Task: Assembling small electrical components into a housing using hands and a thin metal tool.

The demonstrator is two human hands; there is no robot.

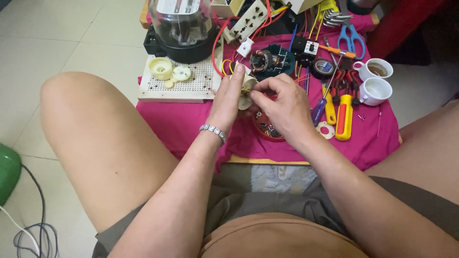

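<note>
My left hand [228, 98] grips a cream plastic part [247, 91], holding it upright over the pink cloth [186, 119]. A metal bracelet circles that wrist. My right hand [282, 102] pinches at the same part from the right, fingertips closed against its edge. What sits between those fingertips is too small to tell. A small electric motor in a teal housing [270, 61] lies just behind both hands, with red and yellow wires running off it. A round red dish of small bits [267, 130] lies half hidden under my right hand.
A white perforated board [191, 83] carries cream plastic gears [162, 68] at the left. Behind it stands a blender base with a clear jar [180, 28]. Screwdrivers and pliers [342, 102], black tape, blue scissors [353, 39] and two white cups [375, 81] lie at the right. My bare knees flank the low table.
</note>
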